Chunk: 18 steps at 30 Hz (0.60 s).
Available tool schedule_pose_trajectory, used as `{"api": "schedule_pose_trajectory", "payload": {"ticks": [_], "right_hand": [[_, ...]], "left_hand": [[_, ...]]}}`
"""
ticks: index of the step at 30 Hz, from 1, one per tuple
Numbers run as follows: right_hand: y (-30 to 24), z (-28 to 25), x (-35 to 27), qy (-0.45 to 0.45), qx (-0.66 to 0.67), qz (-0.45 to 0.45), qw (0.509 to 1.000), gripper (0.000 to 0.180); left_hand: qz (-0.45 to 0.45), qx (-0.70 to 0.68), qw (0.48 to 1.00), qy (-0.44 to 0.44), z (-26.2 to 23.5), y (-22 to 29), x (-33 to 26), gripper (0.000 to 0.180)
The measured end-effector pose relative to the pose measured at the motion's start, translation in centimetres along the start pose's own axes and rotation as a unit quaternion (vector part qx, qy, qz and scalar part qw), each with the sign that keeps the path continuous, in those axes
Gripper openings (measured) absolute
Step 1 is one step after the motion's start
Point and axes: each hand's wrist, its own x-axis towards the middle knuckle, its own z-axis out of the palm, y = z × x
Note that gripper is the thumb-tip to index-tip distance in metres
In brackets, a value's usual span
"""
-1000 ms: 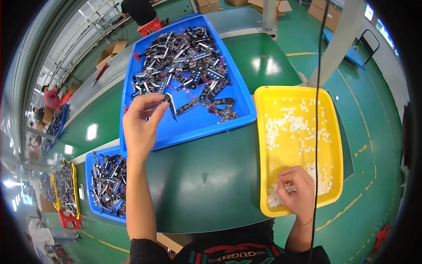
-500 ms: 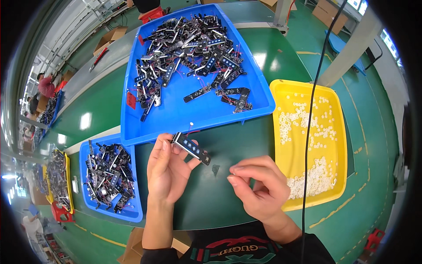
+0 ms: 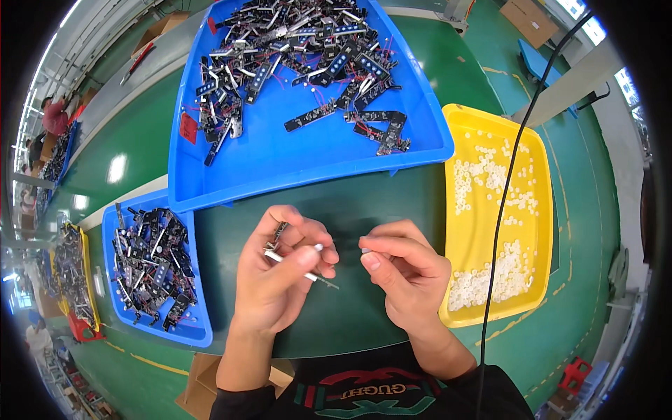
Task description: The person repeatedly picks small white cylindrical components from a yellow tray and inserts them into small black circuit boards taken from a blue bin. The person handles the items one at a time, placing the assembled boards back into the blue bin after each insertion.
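Circuit-board module (image 3: 273, 255), one piece, is held in the left hand (image 3: 274, 283), above the green table (image 3: 336, 325) and on the near side of the large blue tray (image 3: 280, 157). The left palm is half turned up, with fingers curled and the thumb laid across the module. The module's long axis goes slanting, and its thin end points to the lower right. The right hand (image 3: 408, 269) faces the left one, fingertips near but apart; its thumb and forefinger pinch one small white piece (image 3: 365, 250), whose kind I cannot tell. The large tray and one small blue tray (image 3: 203, 334) contain similar modules, the yellow tray (image 3: 477, 229) white rings (image 3: 511, 269), all too many for counting.
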Motion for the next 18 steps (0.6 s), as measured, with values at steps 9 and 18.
{"api": "schedule_pose_trajectory", "payload": {"ticks": [9, 18], "right_hand": [[0.2, 0.2, 0.3, -0.044, 0.017, -0.061, 0.997, 0.019], [0.5, 0.1, 0.0, -0.056, 0.058, -0.001, 0.997, 0.020]], "left_hand": [[0.075, 0.239, 0.968, 0.030, 0.7, -0.7, -0.2, 0.031], [0.132, 0.320, 0.938, -0.003, 0.8, -1.1, -0.4, 0.032]]}}
